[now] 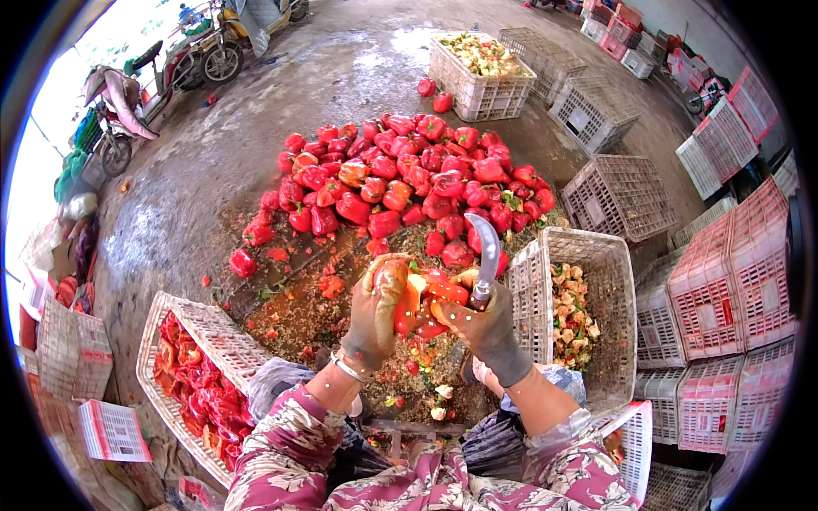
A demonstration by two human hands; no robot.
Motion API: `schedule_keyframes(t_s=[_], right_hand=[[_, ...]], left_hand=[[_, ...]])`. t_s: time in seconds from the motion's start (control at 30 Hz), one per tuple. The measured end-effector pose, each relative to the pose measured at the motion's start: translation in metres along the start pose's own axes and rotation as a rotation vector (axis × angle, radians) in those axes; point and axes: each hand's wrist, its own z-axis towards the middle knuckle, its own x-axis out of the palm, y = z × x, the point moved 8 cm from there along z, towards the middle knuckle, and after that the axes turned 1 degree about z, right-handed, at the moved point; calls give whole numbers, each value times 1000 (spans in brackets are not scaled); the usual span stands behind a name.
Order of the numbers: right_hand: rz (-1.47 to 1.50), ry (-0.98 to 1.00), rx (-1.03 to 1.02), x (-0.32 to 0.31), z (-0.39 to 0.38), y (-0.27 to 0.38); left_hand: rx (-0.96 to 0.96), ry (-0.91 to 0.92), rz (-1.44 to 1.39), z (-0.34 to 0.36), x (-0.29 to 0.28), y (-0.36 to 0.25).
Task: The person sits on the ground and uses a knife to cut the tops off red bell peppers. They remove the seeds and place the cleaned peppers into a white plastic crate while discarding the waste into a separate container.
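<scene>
In front of my body, my left hand (373, 313), in a stained work glove, is closed on a red bell pepper (414, 308). The pepper is split open, its pale and orange inner flesh showing. My right hand (492, 330), also gloved, grips a short knife (489, 252) with a curved blade that points up and away from me. Its thumb and fingers also press against the pepper's right side, and the knife handle is mostly hidden in the glove. Just beyond both hands lies a large heap of whole red bell peppers (417, 175) on the floor.
At my left stands a white crate (166, 307) of opened red peppers; at my right, a crate (629, 298) holds cut-out cores (573, 311). Farther off is a full crate (477, 94) beside several upturned ones. Stacked crates (724, 281) line the right; scooters (223, 61) stand far left.
</scene>
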Motion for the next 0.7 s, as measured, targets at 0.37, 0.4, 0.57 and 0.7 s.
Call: schedule_keyframes(t_s=[0.37, 0.4, 0.57, 0.7], right_hand=[[349, -155, 252, 5, -2, 1], [547, -204, 423, 9, -4, -18], [761, -281, 586, 34, -7, -39], [432, -336, 400, 29, -8, -25]], left_hand=[[-136, -319, -523, 17, -22, 20], [-79, -313, -470, 15, -24, 16], [-68, -439, -691, 10, -35, 20], [68, -650, -282, 11, -63, 26]])
